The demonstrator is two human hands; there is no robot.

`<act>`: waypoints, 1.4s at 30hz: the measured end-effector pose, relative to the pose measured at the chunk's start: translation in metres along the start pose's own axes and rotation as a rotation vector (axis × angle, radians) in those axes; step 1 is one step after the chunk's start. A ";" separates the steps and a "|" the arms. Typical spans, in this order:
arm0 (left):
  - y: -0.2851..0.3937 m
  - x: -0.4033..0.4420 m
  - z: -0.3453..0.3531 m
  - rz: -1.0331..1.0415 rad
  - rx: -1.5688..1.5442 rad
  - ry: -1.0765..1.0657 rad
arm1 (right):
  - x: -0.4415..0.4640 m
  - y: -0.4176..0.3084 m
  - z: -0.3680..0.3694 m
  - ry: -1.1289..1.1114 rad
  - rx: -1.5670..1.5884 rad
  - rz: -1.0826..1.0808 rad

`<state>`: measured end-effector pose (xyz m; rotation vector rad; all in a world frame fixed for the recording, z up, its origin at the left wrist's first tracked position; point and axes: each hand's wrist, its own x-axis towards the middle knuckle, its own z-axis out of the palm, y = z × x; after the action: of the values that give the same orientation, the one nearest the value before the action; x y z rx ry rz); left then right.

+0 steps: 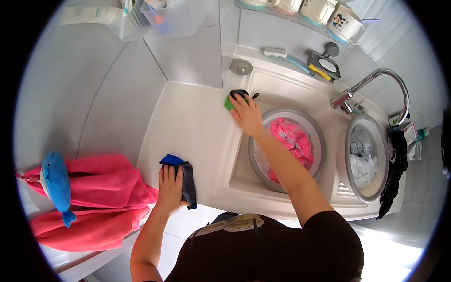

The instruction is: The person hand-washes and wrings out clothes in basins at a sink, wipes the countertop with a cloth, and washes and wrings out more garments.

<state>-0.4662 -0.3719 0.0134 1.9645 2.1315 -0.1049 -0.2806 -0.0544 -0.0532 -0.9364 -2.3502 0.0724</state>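
On the left of the pale counter, my left hand (170,188) lies over a folded dark grey and blue cloth (188,181). Its fingers rest on the near part of the cloth and the thumb is at its lower edge. My right hand (246,114) reaches to the sink's far left corner. Its fingers are bent over a small green and black item (229,103), whose kind I cannot make out. Beneath my right forearm, a grey-rimmed basin (321,136) holds wet pink cloth (293,141) in the sink.
A second basin (346,164) with white and grey cloth stands at the right, below the chrome faucet (394,73). Black lacy fabric (393,176) hangs beside it. A brush (286,58) and soap holder (325,64) sit behind. Pink towels (101,181) hang left.
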 end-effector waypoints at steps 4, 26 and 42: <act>-0.001 0.000 -0.001 -0.002 -0.011 -0.006 | 0.047 0.020 0.017 -0.005 -0.169 0.045; -0.004 -0.002 0.013 0.009 0.002 0.086 | -0.037 -0.053 -0.007 -0.111 0.054 0.352; 0.028 -0.014 -0.007 -0.035 -0.017 0.023 | -0.207 -0.130 -0.128 -0.377 0.389 -0.249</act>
<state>-0.4388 -0.3812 0.0260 1.9290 2.1738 -0.0712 -0.1715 -0.3059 -0.0209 -0.4654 -2.6376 0.6286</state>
